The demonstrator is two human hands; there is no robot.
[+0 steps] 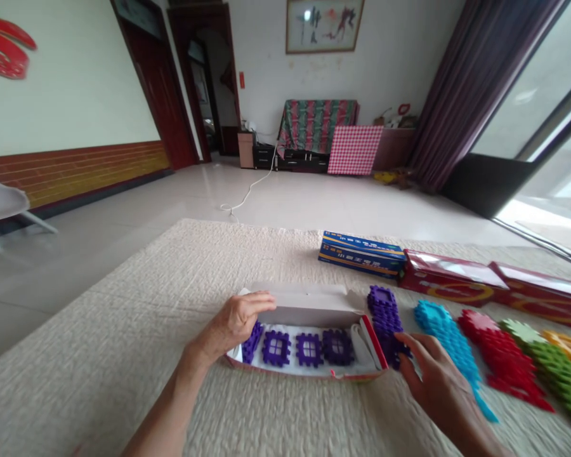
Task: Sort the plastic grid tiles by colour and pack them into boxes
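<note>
A long open cardboard box (309, 373) lies in front of me, its pale lid (309, 296) raised at the back. Inside, several purple window-shaped plastic blocks (276, 348) sit in a row on white lining. My left hand (240, 320) is closed at the box's left end, fingers together along the lid's corner; its thumb is partly hidden. Just right of the box, my right hand (428, 362) pinches a purple block at the near end of a row of overlapping purple blocks (383, 308).
Rows of blue (445, 330), red (502, 355) and green interlocking blocks (556, 365) lie to the right, with yellow ones (568, 348) beyond. Behind them stand a blue box (361, 255) and two red boxes (452, 277). A beige textured cover (124, 317) lies underneath everything.
</note>
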